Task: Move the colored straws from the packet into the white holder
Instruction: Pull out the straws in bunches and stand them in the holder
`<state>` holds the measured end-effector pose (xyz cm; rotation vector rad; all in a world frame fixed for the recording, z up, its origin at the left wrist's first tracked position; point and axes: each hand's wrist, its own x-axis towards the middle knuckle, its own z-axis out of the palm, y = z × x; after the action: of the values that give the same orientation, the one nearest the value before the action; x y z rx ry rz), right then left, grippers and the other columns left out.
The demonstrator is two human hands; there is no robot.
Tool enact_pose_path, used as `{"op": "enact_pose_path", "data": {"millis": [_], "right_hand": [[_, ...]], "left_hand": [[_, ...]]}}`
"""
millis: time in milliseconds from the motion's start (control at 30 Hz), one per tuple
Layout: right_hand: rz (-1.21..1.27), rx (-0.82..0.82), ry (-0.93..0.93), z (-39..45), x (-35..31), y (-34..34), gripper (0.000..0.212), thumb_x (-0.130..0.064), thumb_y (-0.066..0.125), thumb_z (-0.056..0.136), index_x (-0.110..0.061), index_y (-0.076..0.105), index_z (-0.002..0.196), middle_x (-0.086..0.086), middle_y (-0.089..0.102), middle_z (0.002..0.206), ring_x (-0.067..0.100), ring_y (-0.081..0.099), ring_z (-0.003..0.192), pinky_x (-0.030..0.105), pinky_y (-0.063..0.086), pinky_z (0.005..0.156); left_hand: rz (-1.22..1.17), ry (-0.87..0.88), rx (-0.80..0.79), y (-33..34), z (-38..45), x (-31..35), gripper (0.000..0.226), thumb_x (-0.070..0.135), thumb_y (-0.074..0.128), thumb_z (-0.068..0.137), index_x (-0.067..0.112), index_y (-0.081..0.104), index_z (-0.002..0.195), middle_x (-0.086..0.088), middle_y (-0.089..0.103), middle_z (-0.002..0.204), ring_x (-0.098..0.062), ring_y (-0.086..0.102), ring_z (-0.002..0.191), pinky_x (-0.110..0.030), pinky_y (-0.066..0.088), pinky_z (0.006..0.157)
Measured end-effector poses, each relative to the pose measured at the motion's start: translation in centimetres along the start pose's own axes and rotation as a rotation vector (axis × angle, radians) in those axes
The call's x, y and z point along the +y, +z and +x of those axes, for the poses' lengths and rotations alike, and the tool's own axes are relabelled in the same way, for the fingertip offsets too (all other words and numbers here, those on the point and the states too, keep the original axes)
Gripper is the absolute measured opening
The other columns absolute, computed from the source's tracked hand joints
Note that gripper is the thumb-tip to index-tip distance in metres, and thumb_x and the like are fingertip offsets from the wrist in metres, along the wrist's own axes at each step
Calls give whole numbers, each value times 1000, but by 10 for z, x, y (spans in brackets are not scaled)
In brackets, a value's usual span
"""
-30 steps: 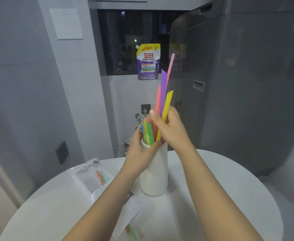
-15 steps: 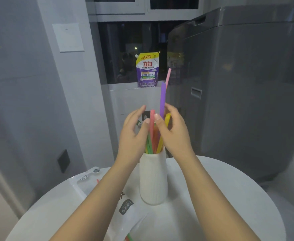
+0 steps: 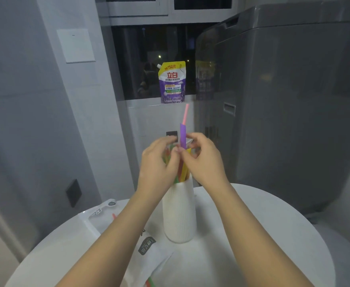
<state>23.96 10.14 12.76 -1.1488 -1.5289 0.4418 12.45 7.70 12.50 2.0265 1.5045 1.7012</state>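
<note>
A ribbed white holder point(image 3: 179, 212) stands upright at the middle of the round white table point(image 3: 263, 235). A bunch of colored straws point(image 3: 182, 170) sticks out of its mouth: yellow, green and orange low down, a purple straw point(image 3: 183, 135) and a pink straw point(image 3: 185, 114) rising higher. My left hand point(image 3: 159, 162) and my right hand point(image 3: 204, 160) close around the bunch just above the holder, fingertips meeting at the front. A clear packet point(image 3: 99, 216) lies flat at the left with a straw or two inside. A second packet point(image 3: 149, 257) lies near me, straw ends showing at its bottom.
A large grey appliance point(image 3: 283, 100) fills the right side behind the table. A purple and yellow detergent pouch point(image 3: 171, 82) stands on the window ledge. A grey wall with a dark socket point(image 3: 73, 192) is at the left.
Both hands have come together around the straw bunch, which has sunk lower into the holder. A second ago my left hand held the holder's rim. The view has tilted upward.
</note>
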Motion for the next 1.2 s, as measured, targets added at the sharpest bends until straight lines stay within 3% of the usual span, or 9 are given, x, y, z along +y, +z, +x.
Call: {"op": "enact_pose_path", "data": {"millis": [133,300,367,533,633,800,900,1067,1200], "right_hand": [[56,40,-15,-1,1,2,8,-26,64,84,-22,64,91,-1,63,90,3,54,72,8,40,60],[-115,-87,-17,1,5,-2,7,-21,65,81,-21,60,84,-3,52,92,1,49,68,8,36,52],[-133,-120,-23,2,3,-3,9,-21,64,81,-22,56,84,-4,51,92,2,49,67,9,32,51],[-86,-109,-32,3,3,-4,8,-19,66,81,-15,61,86,0,56,92,1,48,63,1,37,54],[3,-101,16,4,4,-7,8,-19,68,81,-16,64,88,-3,61,82,-7,52,60,-1,36,52],[54,-162,34,5,5,-14,6,-18,68,81,-19,68,87,-5,66,78,-5,54,60,0,38,52],[48,-185,21,4,3,-15,5,-19,71,80,-21,69,84,-8,64,72,-2,53,58,1,38,52],[-14,-191,27,5,3,-17,14,-16,72,78,-19,68,92,-10,61,70,-1,51,56,2,40,53],[-17,-203,77,4,2,-17,14,-10,71,76,-16,67,88,-5,63,68,5,56,58,5,44,54]], "left_hand": [[-41,18,-56,2,14,10,47,14,49,97,19,50,143,14,52,129,25,44,105,13,26,85],[16,46,-158,6,30,16,53,12,44,101,26,36,151,9,34,159,2,27,142,15,13,94],[44,59,-179,7,34,19,55,17,46,101,30,32,153,9,36,158,-6,35,142,-3,28,109],[-67,-34,-69,8,52,33,51,22,56,98,29,44,147,12,67,101,0,63,87,-2,47,79],[-140,-135,-27,9,56,31,25,18,55,98,20,68,120,8,70,88,-2,67,78,-26,58,85],[34,-287,-192,11,41,10,21,26,56,96,25,76,92,13,66,72,-2,60,70,-17,45,63],[94,-344,-231,6,39,7,23,26,52,96,29,74,98,10,69,88,-10,64,90,-20,46,68],[193,36,-298,-3,33,4,44,16,44,100,23,52,143,6,56,142,-4,48,125,-3,32,97],[386,160,-489,-5,24,-10,41,8,41,97,12,62,132,-4,62,138,-19,44,141,-30,33,113]]}}
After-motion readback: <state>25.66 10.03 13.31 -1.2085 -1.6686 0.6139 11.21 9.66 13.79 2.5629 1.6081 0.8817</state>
